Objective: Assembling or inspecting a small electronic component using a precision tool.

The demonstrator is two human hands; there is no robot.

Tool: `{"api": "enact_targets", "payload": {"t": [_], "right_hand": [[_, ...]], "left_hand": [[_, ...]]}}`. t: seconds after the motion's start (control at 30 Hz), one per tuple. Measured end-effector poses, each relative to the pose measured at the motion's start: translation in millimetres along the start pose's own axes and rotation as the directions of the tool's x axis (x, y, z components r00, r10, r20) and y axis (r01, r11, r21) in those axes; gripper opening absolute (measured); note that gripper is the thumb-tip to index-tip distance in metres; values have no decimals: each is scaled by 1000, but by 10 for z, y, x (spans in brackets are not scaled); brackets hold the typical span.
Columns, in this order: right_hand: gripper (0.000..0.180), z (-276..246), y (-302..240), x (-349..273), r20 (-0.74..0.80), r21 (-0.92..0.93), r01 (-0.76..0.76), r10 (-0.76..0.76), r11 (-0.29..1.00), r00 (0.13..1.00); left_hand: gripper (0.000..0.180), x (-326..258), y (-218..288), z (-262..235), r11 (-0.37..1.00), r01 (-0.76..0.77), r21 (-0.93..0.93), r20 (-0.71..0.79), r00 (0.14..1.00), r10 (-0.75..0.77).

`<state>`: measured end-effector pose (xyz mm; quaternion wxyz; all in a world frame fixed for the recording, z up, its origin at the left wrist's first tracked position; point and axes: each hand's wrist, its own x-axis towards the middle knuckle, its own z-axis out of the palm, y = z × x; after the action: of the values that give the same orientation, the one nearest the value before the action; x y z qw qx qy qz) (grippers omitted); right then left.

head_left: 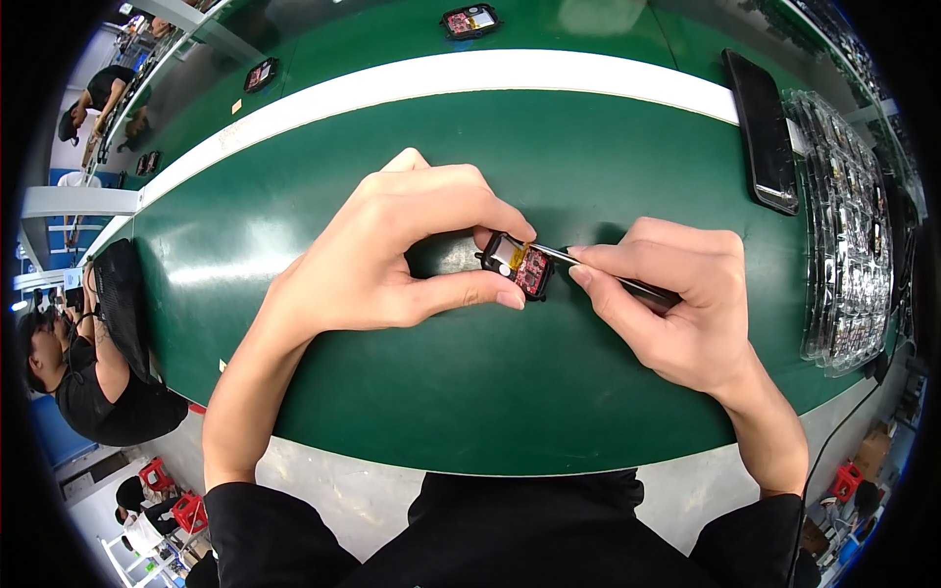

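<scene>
Between the thumb and fingers of my left hand [402,245] is a small black device housing [517,265], its inside facing up. A red circuit board, a silvery part with yellow tape and a round white spot show in it. My right hand [676,284] is closed round a slim metal tool [642,287], held like a pen; it looks like tweezers. Its tip meets the housing's upper right edge, close to my left forefinger. What the tip grips or presses, if anything, is too small to tell.
A white strip [470,71] crosses the green table [470,392]. Beyond it lie similar open housings, one at top centre [470,21] and one at left [260,74]. At right are a black phone [763,132] and stacked clear plastic trays [845,235]. Another person [98,382] sits at left.
</scene>
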<state>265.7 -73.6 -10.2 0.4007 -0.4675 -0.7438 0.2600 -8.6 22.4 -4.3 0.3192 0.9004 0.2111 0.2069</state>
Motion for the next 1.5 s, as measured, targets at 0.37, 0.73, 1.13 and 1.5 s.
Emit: {"api": "enact_targets", "payload": {"t": [0.37, 0.73, 1.13, 1.5], "right_hand": [[17, 4, -80, 18, -61, 37, -92, 94, 995, 994], [47, 134, -131, 11, 67, -185, 42, -30, 982, 997], [43, -1937, 85, 191, -527, -423, -159, -100, 892, 844], [59, -3825, 1418, -503, -735, -405, -823, 393, 398, 552]], "left_hand": [[60, -30, 28, 27, 999, 31, 40, 7, 999, -31], [83, -7, 185, -61, 988, 141, -65, 51, 989, -138], [35, 462, -5, -50, 993, 106, 44, -258, 962, -91], [47, 1324, -576, -26, 895, 236, 378, -322, 940, -111]]}}
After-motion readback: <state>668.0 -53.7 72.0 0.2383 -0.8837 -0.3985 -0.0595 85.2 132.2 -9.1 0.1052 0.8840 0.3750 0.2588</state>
